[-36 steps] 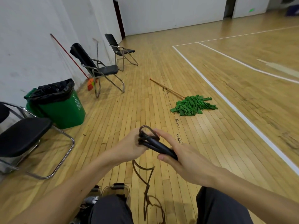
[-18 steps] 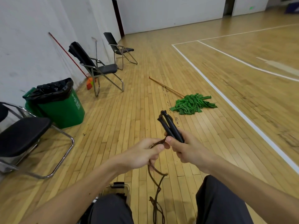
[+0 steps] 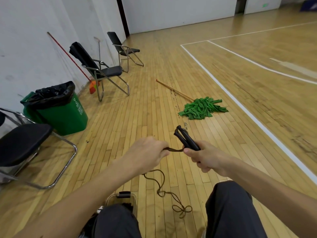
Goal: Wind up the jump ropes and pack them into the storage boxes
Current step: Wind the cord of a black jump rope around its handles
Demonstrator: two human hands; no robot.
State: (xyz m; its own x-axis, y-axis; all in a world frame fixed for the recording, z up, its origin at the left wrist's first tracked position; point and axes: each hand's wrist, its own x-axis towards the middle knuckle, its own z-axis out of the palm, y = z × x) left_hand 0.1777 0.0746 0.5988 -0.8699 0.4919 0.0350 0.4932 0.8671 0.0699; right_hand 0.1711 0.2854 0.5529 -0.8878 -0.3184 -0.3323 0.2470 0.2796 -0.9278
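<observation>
My right hand (image 3: 205,156) grips the two black jump rope handles (image 3: 185,139) together, their ends pointing up and away from me. My left hand (image 3: 145,154) pinches the brown rope cord (image 3: 175,149) just left of the handles, drawn taut between both hands. The rest of the cord (image 3: 163,186) hangs down and lies looped on the wood floor between my knees. A clear storage box (image 3: 122,200) with a black latch stands on the floor by my left knee, partly hidden by my leg.
A green bin (image 3: 58,110) with a black liner and a black chair (image 3: 25,145) stand at left. Two more folding chairs (image 3: 103,73) line the wall. A green mop (image 3: 202,108) lies on the floor ahead. White court lines run at right.
My left hand has moved left and pulled the cord taut away from the handles. My right hand has shifted slightly right, still holding both handles upright.
</observation>
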